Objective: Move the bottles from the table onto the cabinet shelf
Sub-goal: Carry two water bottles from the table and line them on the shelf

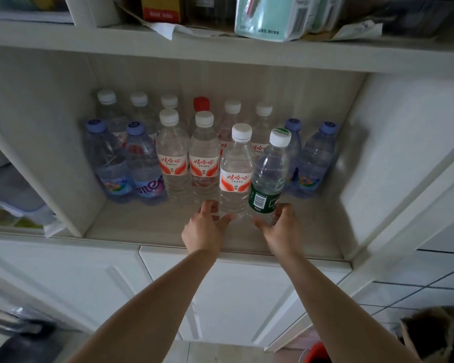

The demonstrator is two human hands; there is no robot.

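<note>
Left hand: the left hand (pixel 207 226) reached in from 6 o'clock and wrapped the base of the red-label bottle (pixel 235 176), fingers on its 9 o'clock side, thumb on its 3 o'clock side.
Right hand: the right hand (pixel 281 226) cupped the base of the green-label bottle (pixel 269 176), fingers curled round its 3 o'clock side; whether the grip was firm or easing off could not be told.
Where the two bottles were: both stood at the front of the cabinet shelf (pixel 142 224), side by side and touching or nearly so, ahead of the stocked rows.
Long axis: each bottle's long axis ran upright, cap at 12 o'clock and base on the shelf; the green-label bottle looked tilted slightly toward 1 o'clock, though the wide lens might have caused that.
Risk near: both hands held low, so the tall bottles could have tipped if either hand pulled away unevenly or dragged a base.
Risk between: a wobble in one bottle would probably have knocked its neighbour, as they stood so close.
Risk beyond: the second row (pixel 188 158) stood just behind at 11 o'clock; a push inward could have toppled bottles into the back row (pixel 168 103).
Flanks: blue-cap bottles (pixel 123 163) stood at 9 o'clock and more of them at 3 o'clock, near but apart from the hands.
Upper shelf: packages (pixel 270 17) overhung the upper shelf edge at 12 o'clock, clear of the caps.
</note>
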